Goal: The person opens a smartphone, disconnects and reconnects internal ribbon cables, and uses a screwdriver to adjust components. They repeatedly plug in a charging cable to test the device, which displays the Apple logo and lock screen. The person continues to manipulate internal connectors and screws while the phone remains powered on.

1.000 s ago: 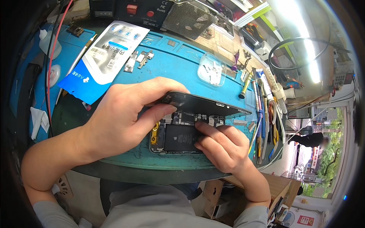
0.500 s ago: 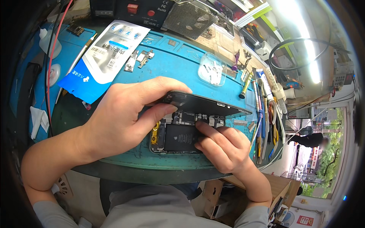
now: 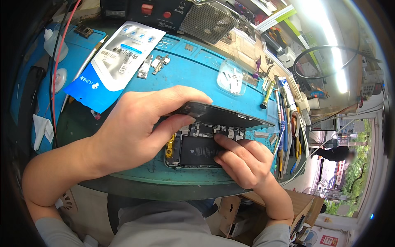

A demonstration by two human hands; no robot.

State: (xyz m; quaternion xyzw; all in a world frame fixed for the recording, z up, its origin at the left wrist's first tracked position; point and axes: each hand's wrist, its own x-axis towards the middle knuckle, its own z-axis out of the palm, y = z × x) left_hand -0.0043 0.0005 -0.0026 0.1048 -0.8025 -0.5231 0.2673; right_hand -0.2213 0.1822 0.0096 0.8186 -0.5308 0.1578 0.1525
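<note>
An opened smartphone body lies on the mat in front of me, its black battery, circuit parts and a yellow piece at its left end exposed. Above it, the black screen panel is tilted up along the far side. My left hand pinches the panel's left end between thumb and fingers. My right hand is curled over the right half of the body, one fingertip pressed on the parts beyond the battery. Its fingers cover that half, and whatever lies under the fingertip is hidden.
Beyond the phone on the blue mat lie a silver-and-blue pouch, small circuit boards and a clear tray of small parts. Screwdrivers and tweezers crowd the right side. Red and black cables cross the left.
The whole view has shifted slightly. Both hands keep the same places on the phone, and the screen panel stays tilted up.
</note>
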